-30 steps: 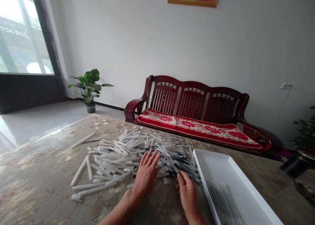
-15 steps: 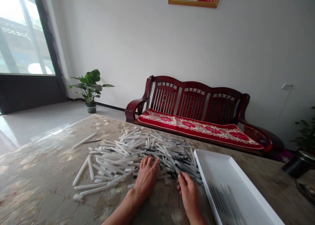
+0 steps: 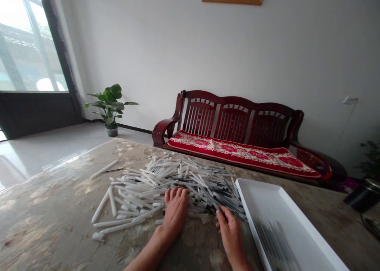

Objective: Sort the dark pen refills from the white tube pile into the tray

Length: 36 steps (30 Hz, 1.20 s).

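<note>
A heap of thin white and dark pen-like sticks is spread over the table. My left hand lies palm down at the heap's near side, its fingers slightly apart and reaching among the sticks; their tips are partly hidden. At the heap's right front, my right hand is closed, thumb against fingers, on a slim pale pen that points up and left over the pile. Right of that hand stands a shallow white box, with a row of thin greyish pens lying side by side in it.
The table has a patterned cover. Behind it stands a dark red wooden bench with a red floral cloth. A potted plant is at the left, and a black container at the right edge.
The view has shifted slightly. My left hand's fingers have drawn closer together and moved a little left. My right hand still grips the pen in nearly the same place.
</note>
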### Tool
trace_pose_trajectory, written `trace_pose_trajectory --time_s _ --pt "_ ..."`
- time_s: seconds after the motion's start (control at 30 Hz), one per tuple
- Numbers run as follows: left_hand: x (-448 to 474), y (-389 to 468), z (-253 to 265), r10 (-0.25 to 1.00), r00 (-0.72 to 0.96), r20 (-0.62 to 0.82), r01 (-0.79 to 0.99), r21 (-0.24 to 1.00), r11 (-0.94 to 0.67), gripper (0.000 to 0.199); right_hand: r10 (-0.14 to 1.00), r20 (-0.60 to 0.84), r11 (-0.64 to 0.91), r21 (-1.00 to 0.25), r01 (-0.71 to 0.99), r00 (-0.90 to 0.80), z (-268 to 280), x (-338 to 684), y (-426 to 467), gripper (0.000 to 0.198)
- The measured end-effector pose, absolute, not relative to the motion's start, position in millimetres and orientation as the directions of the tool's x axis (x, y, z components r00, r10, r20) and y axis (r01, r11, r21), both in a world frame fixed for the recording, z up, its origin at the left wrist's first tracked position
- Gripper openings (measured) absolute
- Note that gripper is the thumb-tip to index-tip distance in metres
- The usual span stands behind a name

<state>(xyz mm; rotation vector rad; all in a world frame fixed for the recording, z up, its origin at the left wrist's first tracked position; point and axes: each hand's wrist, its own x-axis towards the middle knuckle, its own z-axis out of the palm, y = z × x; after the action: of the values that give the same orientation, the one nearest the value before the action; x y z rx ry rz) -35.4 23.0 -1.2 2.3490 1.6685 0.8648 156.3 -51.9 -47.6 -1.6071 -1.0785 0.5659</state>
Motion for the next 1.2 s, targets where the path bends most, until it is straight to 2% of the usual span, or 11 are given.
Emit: trace_pose_trajectory --time_s 0.13,0.4,0.6,0.73,0.9,1.1,1.2 --pt "-36 24 -3 0.907 0.224 0.357 0.826 0.425 -0.371 0.036 0.856 0.174 -0.018 -0.931 0.365 0.486 -47 155 -52 0.05" --pt "-37 26 -8 0.884 0.233 0.405 0.807 0.428 -0.408 0.026 0.866 0.22 0.0 -0.898 0.44 0.449 -47 157 -55 0.046" --pt "-37 30 -14 0.812 0.224 0.539 0.719 0.471 -0.511 0.015 0.856 0.293 0.065 -0.878 0.474 0.426 -44 163 -57 0.044" --pt "-38 31 -10 0.796 0.144 0.587 0.593 0.593 -0.545 0.011 0.836 0.38 0.147 -0.85 0.506 0.395 -38 170 -59 0.043" --pt "-38 28 -6 0.865 0.066 0.497 0.359 0.797 -0.485 0.017 0.804 0.457 0.204 -0.813 0.546 0.381 -34 176 -60 0.043" --pt "-37 28 -5 0.893 0.115 0.434 0.248 0.858 -0.449 0.016 0.809 0.457 0.226 -0.822 0.523 0.369 -30 174 -61 0.043" --pt "-38 29 -5 0.911 0.088 0.403 0.231 0.882 -0.412 0.019 0.802 0.451 0.215 -0.83 0.514 0.392 -29 174 -62 0.044"
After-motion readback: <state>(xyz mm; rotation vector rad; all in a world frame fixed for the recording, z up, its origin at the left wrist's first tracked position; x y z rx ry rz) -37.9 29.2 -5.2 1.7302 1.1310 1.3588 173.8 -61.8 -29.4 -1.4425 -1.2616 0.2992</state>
